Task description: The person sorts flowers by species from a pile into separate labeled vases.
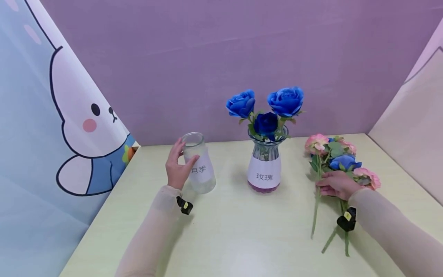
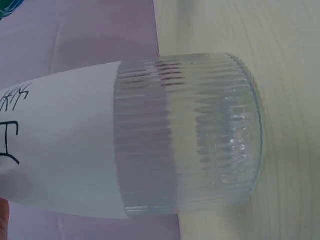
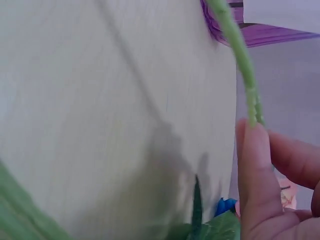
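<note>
Left hand, its grip curved around a paper-labelled clear glass vase, at 9 o'clock from a second vase of blue roses on the table; right hand, its grip pinching a pink flower by its green stem, at 3 o'clock, beside other pink and blue flowers.

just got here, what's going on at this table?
Someone's right hand pinches the stem of a pink flower, with more pink and blue flowers lying next to it on the table. Their left hand is around a labelled clear jar, which holds no flowers. A vase between the hands holds three blue roses.
</note>
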Demonstrator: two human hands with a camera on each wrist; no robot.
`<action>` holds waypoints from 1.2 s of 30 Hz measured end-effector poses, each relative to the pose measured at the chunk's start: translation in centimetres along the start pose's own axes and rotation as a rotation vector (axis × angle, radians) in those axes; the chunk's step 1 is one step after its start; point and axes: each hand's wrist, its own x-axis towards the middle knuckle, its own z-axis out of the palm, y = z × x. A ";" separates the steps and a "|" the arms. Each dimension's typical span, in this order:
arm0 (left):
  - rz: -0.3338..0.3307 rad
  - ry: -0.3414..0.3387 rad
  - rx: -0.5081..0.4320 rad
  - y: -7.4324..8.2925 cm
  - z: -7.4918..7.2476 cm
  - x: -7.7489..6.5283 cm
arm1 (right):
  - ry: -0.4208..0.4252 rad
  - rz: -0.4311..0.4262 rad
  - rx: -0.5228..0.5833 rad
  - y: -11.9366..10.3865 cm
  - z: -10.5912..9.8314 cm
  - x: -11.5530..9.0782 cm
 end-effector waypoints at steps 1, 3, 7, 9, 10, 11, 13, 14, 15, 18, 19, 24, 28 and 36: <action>-0.008 -0.007 -0.002 0.0 -0.1 0.0 | -0.002 -0.009 -0.009 -0.2 0.1 -0.1; -0.027 -0.022 -0.005 0.0 -0.3 -0.1 | 0.005 -0.027 -0.036 -0.5 0.3 -0.2; -0.068 -0.056 -0.004 0.1 -0.6 -0.1 | 0.044 -0.070 -0.050 -0.9 0.5 -0.5; -0.090 -0.066 -0.006 0.2 -0.6 -0.1 | 0.066 -0.104 -0.042 -1.1 0.5 -0.6; -0.102 -0.068 -0.007 0.2 -0.6 -0.1 | 0.076 -0.126 -0.034 -1.1 0.5 -0.6; -0.109 -0.067 -0.006 0.2 -0.6 -0.1 | 0.086 -0.143 -0.024 -1.2 0.5 -0.6; -0.123 -0.065 -0.008 0.3 -0.7 -0.2 | 0.104 -0.174 0.005 -1.3 0.7 -0.7; -0.125 -0.064 -0.009 0.3 -0.7 -0.2 | 0.114 -0.189 0.026 -1.3 0.9 -0.7; -0.124 -0.063 -0.008 0.3 -0.7 -0.2 | 0.123 -0.201 0.057 -1.3 1.1 -0.7; -0.121 -0.069 -0.001 0.4 -0.8 -0.2 | 0.144 -0.219 0.174 -1.3 2.1 -0.9; -0.120 -0.073 0.002 0.4 -0.8 -0.2 | 0.148 -0.228 0.215 -1.2 2.5 -1.0; -0.132 -0.086 0.021 0.4 -0.8 -0.1 | 0.118 -0.292 0.455 -0.8 4.7 -1.6; -0.132 -0.106 0.026 0.4 -0.9 -0.1 | 0.106 -0.341 0.609 -0.6 6.5 -1.9; -0.123 -0.211 0.035 -0.1 -1.5 0.2 | 0.207 -0.353 0.747 -1.2 10.4 -2.4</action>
